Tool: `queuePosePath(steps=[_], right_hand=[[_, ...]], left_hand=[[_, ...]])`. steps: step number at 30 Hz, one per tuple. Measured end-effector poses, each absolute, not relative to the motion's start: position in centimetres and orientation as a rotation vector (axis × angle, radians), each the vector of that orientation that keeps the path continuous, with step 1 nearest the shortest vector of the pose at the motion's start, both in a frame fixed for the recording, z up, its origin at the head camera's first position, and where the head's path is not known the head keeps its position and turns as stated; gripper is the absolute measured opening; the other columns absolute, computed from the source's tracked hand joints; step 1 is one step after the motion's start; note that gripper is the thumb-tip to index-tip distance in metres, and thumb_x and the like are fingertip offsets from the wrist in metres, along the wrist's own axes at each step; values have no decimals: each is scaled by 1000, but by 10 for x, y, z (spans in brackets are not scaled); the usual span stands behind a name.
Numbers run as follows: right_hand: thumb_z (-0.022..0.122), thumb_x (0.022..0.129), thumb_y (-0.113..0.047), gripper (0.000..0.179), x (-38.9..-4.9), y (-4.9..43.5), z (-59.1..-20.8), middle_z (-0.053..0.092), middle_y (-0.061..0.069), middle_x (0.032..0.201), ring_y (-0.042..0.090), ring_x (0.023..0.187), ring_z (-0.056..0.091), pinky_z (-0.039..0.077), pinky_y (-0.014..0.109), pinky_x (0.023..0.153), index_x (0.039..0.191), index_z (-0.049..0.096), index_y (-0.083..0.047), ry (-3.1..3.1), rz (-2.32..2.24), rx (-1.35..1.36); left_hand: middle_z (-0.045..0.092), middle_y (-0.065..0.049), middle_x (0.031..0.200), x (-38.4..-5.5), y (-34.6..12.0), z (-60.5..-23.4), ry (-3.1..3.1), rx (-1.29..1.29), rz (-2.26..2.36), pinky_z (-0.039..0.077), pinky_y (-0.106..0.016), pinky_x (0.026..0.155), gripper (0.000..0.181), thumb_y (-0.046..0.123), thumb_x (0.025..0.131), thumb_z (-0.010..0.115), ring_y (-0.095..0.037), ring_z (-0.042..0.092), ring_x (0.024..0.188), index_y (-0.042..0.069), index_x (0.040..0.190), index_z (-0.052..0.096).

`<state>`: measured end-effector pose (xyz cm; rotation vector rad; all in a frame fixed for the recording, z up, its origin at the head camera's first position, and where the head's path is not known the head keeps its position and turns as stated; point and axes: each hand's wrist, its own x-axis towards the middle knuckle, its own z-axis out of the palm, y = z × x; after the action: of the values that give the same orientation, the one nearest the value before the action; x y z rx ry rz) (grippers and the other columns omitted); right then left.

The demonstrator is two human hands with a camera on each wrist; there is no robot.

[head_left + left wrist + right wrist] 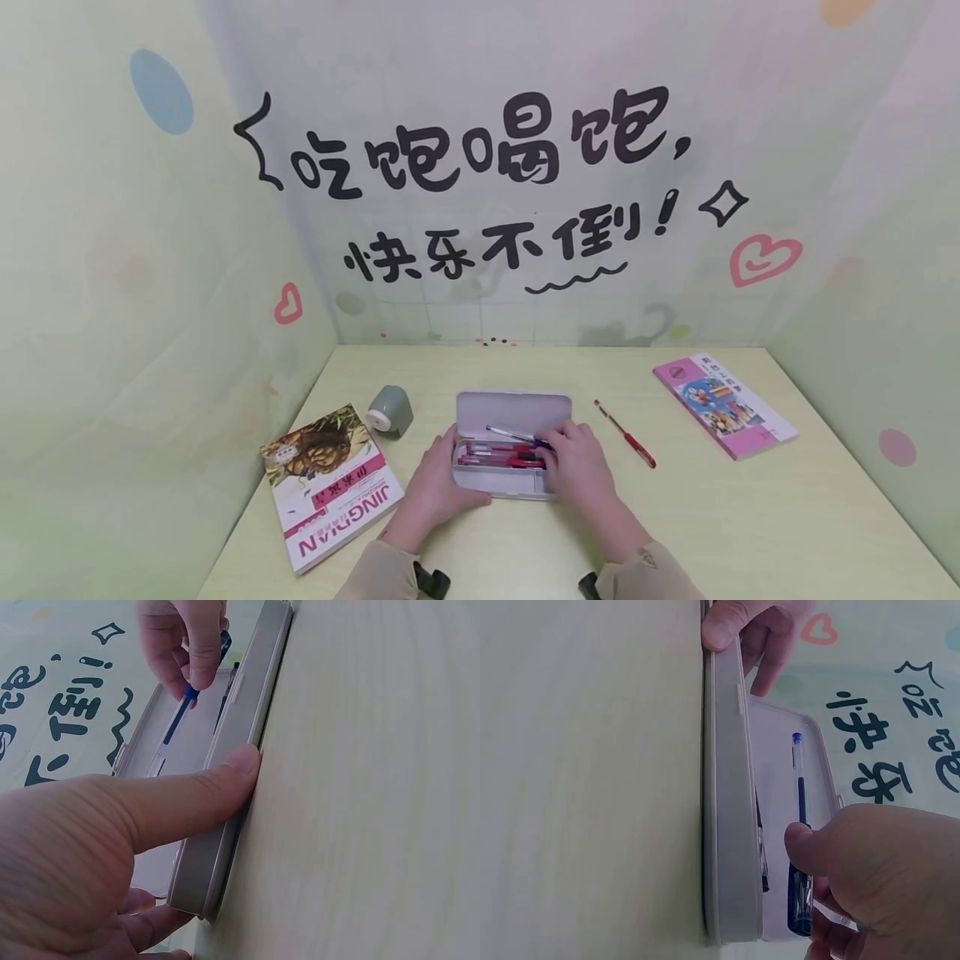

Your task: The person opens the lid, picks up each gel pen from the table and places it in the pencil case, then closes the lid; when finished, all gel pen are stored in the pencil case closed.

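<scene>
A pale pencil case (495, 482) lies on the table with its lid (513, 414) raised at the back. Inside its tray are several pens (495, 456), red and dark ones among them. My left hand (444, 479) grips the case's left end, its thumb (217, 784) along the front wall. Between the thumb and fingers of my right hand (581, 467) is a blue gel pen (801, 881), held just above the case's right part. In the right wrist view its clear barrel with dark ink extends across the lid. The right fingertips are partly hidden behind the pen.
A red pen (628, 437) lies on the table right of the case. Farther right is a pink-and-white book (723, 408). On the left are a book with a brown picture cover (333, 483) and a grey-green rounded object (391, 410). Printed walls enclose the table.
</scene>
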<state>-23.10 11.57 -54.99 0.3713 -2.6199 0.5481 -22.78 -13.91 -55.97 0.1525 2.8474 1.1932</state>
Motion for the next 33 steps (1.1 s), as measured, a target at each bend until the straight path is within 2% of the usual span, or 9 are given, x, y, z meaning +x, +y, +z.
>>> queuePosePath(steps=[6,13,17,23,33], right_hand=[[89,90,-15,16,-233,104,-551,67,2,95,24,88,58,56,42,78,105,83,-17,-2619,507,415],[87,93,-19,13,-235,93,-552,68,2,98,26,100,60,59,46,86,106,84,-19,-2693,463,438],[88,92,-18,15,-234,89,-552,68,2,97,26,97,59,57,45,83,107,84,-19,-2703,447,447],[89,90,-19,16,-234,85,-552,70,1,96,25,95,60,55,44,82,106,85,-21,-2690,425,453],[86,96,-25,18,-239,82,-546,73,1,107,28,107,61,49,44,81,113,87,-28,-2839,510,324]], left_hand=[[43,-29,171,-228,-140,-560,2852,163,1183,38,-74,128,137,37,64,107,-57,39,159,4,172,30],[46,-28,170,-230,-141,-562,2854,180,1188,39,-73,128,137,37,64,107,-56,41,158,5,172,30],[47,-28,169,-231,-141,-562,2858,192,1185,40,-73,127,136,37,64,107,-56,42,158,6,172,31],[53,-27,164,-230,-142,-562,2872,226,1188,46,-73,123,136,37,63,107,-54,50,151,5,171,32],[54,-25,164,-230,-141,-561,2857,200,1194,47,-70,123,134,37,64,107,-50,52,150,7,172,32]])
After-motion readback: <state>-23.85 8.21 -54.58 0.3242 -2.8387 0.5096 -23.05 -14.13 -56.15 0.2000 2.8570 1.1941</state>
